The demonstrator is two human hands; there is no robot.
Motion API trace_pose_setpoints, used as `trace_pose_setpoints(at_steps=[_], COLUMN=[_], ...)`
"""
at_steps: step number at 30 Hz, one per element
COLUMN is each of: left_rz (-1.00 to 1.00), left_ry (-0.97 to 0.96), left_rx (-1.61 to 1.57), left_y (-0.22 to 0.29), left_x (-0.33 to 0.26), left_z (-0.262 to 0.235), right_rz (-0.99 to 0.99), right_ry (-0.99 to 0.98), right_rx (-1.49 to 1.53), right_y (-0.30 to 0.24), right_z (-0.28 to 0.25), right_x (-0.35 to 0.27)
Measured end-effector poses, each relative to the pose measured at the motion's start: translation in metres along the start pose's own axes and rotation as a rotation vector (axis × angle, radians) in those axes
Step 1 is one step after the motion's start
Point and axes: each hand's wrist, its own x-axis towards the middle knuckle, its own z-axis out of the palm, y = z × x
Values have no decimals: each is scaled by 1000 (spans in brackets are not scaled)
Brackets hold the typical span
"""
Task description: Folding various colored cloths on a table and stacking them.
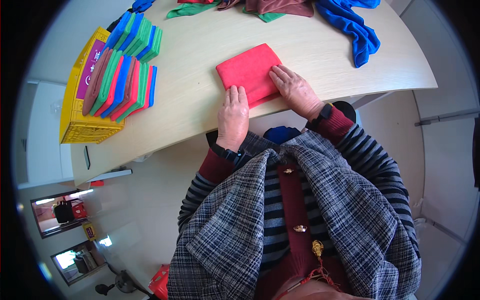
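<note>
A red cloth [248, 71], folded into a flat rectangle, lies near the front edge of the table. My left hand [233, 119] rests on its near left corner, fingers stretched out and side by side. On the right edge of the same cloth lies my right hand [296, 91], its fingers also extended and flat. Neither hand grips the cloth; both touch it from above. At the left are two rows of folded cloths, one brown, green, red and blue [120, 90], the other blue and green behind it [134, 36].
A yellow box [95, 122] with a purple panel stands against the folded cloths on the left. Loose blue cloth [356, 35] lies at the far right, with crumpled brown cloth [280, 7] and green pieces along the far side. The pale wooden table [195, 107] has a curved right end.
</note>
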Motion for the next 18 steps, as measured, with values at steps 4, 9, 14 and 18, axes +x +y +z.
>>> trace_pose_setpoints(at_steps=[4,9,14,18], left_rz=[41,74,105,121], left_ry=[-34,-44,-68,-61], left_rx=[46,82,77,20], left_y=[0,-1,-1,-2], left_x=[-6,-13,-18,-14], left_z=[-2,-4,-5,-1], right_rz=[-36,-52,-42,-46], right_ry=[36,30,-30,-76], right_rx=[-75,-79,-66,-151], right_y=[0,0,-1,4], right_z=[0,-2,-9,-24], right_x=[-1,-3,-6,-11])
